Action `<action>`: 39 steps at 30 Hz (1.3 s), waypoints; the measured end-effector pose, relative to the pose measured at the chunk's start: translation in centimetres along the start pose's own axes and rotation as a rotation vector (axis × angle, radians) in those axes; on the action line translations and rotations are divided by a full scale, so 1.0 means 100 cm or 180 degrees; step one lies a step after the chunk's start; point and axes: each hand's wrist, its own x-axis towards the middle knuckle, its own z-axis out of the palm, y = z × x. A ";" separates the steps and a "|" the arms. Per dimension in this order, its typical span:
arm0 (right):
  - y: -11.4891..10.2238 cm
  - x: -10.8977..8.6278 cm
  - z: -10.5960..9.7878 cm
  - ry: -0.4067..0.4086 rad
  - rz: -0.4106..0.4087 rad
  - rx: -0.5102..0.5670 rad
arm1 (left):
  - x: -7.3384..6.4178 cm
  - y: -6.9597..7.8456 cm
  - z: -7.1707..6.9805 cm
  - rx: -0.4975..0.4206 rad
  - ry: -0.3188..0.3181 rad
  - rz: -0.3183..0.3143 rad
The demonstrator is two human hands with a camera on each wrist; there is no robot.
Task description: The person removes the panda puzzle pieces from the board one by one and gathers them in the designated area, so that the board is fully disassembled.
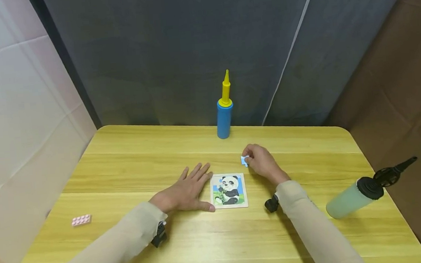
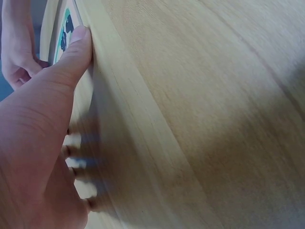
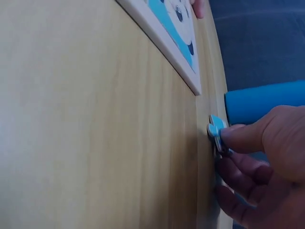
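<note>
A small square panda jigsaw puzzle [image 1: 231,191] in a pale wooden frame lies flat on the table. My left hand [image 1: 188,192] is spread on the wood at its left side, with thumb and fingertips at the frame's edge. Beyond the puzzle's upper right corner, my right hand [image 1: 264,163] pinches a light blue puzzle piece [image 1: 244,160] between thumb and fingers. In the right wrist view that piece [image 3: 218,126] is tilted on edge, close to the tabletop. The left wrist view shows the left thumb [image 2: 78,45] beside the frame.
A blue and yellow hand pump [image 1: 224,118] stands upright at the table's back edge. To the right is a pale green bottle [image 1: 349,200] with a black lid, and at the far left a pink toy brick [image 1: 81,220]. Dark cloth [image 1: 153,61] hangs behind the table.
</note>
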 end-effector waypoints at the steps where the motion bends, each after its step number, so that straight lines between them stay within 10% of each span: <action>1: -0.001 0.000 0.001 0.0020 -0.0018 -0.0039 | -0.001 0.000 0.000 0.0004 0.0003 -0.0005; 26: -0.005 -0.010 0.003 0.0310 -0.0137 -0.0356 | 0.002 -0.002 0.001 -0.0009 0.0017 0.0005; 39: -0.049 -0.031 0.007 -0.0346 -0.0569 -0.0403 | 0.000 -0.005 0.000 -0.0009 0.0025 -0.0019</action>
